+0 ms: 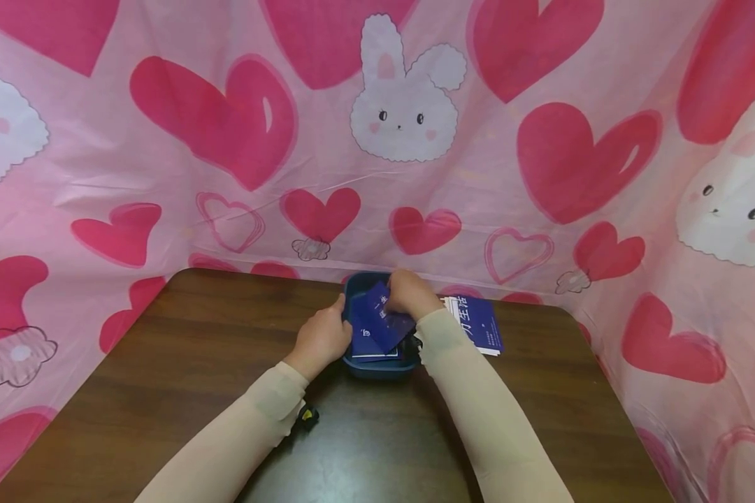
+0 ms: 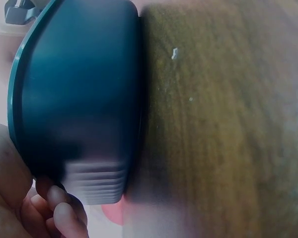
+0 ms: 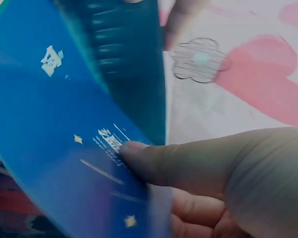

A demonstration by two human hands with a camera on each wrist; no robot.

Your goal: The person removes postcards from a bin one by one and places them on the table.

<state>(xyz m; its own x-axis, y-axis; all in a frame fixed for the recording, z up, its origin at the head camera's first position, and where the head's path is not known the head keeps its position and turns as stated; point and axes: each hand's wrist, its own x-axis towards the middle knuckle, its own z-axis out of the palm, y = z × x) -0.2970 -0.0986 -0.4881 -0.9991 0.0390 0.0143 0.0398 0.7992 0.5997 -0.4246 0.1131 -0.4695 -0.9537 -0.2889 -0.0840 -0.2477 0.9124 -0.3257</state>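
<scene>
A dark blue-green plastic bin (image 1: 380, 372) stands at the far middle of the table. My left hand (image 1: 321, 339) grips the bin's left rim; in the left wrist view its fingers curl under the rim of the bin (image 2: 79, 94). Over the bin, my right hand (image 1: 413, 295) pinches a blue card (image 1: 385, 327) with white characters and small gold stars, held tilted. The thumb of the right hand (image 3: 198, 168) lies flat on the face of the blue card (image 3: 59, 134). Beneath it, a blue booklet (image 1: 361, 342) with a white edge lies inside the bin.
Right of the bin, partly behind the right forearm, blue booklets (image 1: 483, 325) with white lettering lie overlapping on the brown wooden table (image 1: 226, 349). A pink cloth (image 1: 327, 168) with hearts and rabbits hangs around the table's back and sides.
</scene>
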